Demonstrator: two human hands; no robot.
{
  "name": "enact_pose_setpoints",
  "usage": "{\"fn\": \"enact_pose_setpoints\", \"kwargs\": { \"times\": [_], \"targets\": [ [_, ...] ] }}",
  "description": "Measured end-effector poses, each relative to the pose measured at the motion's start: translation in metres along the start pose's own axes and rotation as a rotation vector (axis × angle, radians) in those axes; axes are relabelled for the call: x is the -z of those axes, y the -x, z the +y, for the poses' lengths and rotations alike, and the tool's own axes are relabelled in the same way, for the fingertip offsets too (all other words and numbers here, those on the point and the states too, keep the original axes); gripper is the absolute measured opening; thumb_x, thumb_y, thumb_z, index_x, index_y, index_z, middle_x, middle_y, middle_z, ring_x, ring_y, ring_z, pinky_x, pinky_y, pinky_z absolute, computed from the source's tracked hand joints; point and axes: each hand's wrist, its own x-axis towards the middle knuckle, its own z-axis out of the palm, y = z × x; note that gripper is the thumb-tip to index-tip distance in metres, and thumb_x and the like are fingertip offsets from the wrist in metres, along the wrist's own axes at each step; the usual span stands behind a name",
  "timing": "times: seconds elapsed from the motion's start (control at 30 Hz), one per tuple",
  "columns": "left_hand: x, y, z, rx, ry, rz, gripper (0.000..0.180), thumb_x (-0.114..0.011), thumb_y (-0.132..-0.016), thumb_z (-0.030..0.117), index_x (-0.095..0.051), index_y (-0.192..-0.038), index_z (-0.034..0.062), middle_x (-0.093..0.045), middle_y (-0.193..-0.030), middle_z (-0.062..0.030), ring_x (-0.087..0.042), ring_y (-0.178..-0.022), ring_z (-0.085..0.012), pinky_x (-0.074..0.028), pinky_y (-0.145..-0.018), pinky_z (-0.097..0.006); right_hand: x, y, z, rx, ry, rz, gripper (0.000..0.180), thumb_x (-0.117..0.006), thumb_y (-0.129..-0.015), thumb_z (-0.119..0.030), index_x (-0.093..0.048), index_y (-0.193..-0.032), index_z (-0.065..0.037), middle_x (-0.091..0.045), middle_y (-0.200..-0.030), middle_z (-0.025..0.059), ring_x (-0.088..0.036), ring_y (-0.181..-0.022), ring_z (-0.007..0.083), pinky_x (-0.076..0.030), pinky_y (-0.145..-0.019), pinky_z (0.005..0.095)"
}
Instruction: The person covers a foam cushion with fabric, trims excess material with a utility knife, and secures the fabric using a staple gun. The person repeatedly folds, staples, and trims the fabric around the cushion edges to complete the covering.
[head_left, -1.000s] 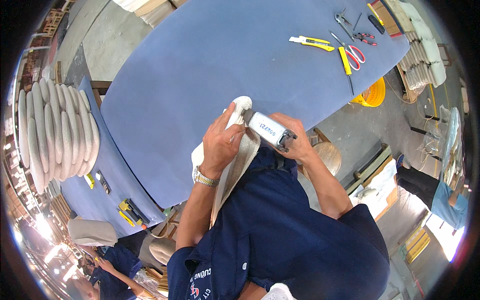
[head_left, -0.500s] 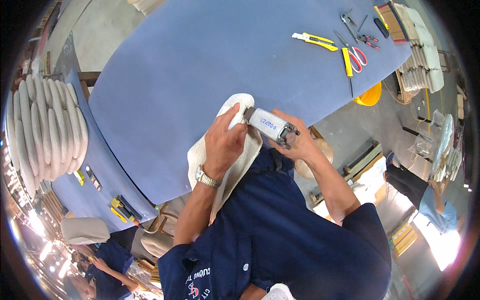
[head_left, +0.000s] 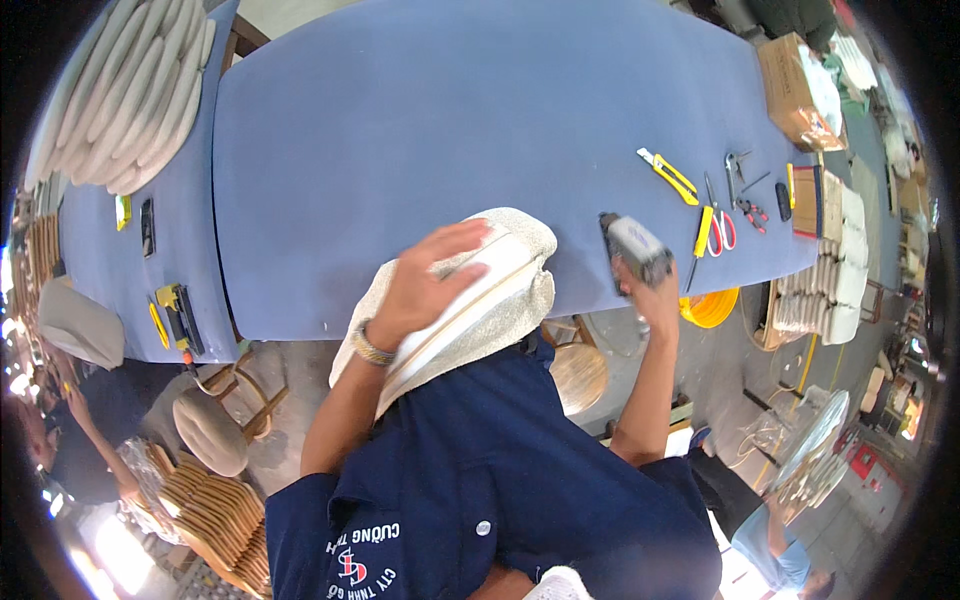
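A cream fabric-covered seat cushion (head_left: 522,285) rests against my front at the table's near edge, a whitish panel showing on its upward face. Fingers spread, my left hand (head_left: 420,285) lies over this panel and wears a metal watch at the wrist. Off to the right, my right hand (head_left: 655,302) grips a grey staple gun (head_left: 638,245), slightly blurred, over the blue table (head_left: 430,120). The staple gun is apart from the cushion.
Right on the table lie a yellow utility knife (head_left: 670,177), red-handled scissors (head_left: 716,235), a yellow-handled tool (head_left: 702,233) and pliers (head_left: 752,214). Stacked cushions (head_left: 130,90) stand far left. A yellow bucket (head_left: 710,307) and wooden stool (head_left: 578,378) are below. Other people work at both sides.
My right hand has carried the staple gun away from the cushion to the right. The cushion has turned, and my left hand has gone from pressing its edge to lying spread over it.
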Motion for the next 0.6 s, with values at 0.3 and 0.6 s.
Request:
{"fn": "enact_pose_setpoints", "kwargs": {
  "times": [0.3,0.6],
  "targets": [
    [0.14,0.191,-0.132,0.749,-0.407,0.536,0.041,-0.06,-0.102,0.029,-0.063,-0.135,0.004,-0.07,-0.118,-0.0099,-0.066,-0.098,-0.0162,-0.053,-0.087,-0.03,-0.031,-0.085,-0.011,0.335,0.06,0.205,0.045,-0.075,-0.088,-0.03,-0.064,-0.124,-0.004,-0.063,-0.12,0.0165,-0.066,-0.101,0.0286,-0.054,-0.085,0.0387],
    [0.058,0.263,-0.175,0.672,0.746,0.922,0.058,-0.059,-0.102,0.04,-0.056,-0.136,-0.0069,-0.062,-0.134,-0.0169,-0.061,-0.117,-0.025,-0.047,-0.102,-0.037,-0.114,-0.065,-0.025,0.152,-0.299,-0.639,0.055,-0.066,-0.096,-0.036,-0.055,-0.143,-0.009,-0.062,-0.133,0.0131,-0.057,-0.122,0.0222,-0.045,-0.104,0.0346]
  ]
}}
